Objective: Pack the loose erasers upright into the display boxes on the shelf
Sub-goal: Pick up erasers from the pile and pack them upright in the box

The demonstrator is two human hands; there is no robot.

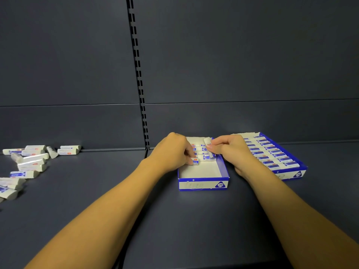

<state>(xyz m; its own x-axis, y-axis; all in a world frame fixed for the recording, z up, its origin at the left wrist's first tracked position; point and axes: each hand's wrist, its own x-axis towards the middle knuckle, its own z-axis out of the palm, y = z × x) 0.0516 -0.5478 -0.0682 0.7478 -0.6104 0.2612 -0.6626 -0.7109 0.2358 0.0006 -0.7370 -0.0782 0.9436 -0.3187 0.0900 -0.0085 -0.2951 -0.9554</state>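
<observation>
These erasers look light, stiff-ish and a bit slick in their sleeves, so pinch the short ends. Right hand (231, 150) fingers are clamped on one eraser (208, 147) over the middle box (203, 184), left hand (174, 150) pinches another (194, 162) at the row's near end. Middle box is packed along its far half only; right box (287, 171) looks full. Loose pile (29, 164) sits far left on the shelf.

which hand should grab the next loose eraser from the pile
Left. The loose erasers lie on the shelf to the left of the middle box, on the left hand's side. The right hand pinches an eraser over the box and would have to cross over.
</observation>
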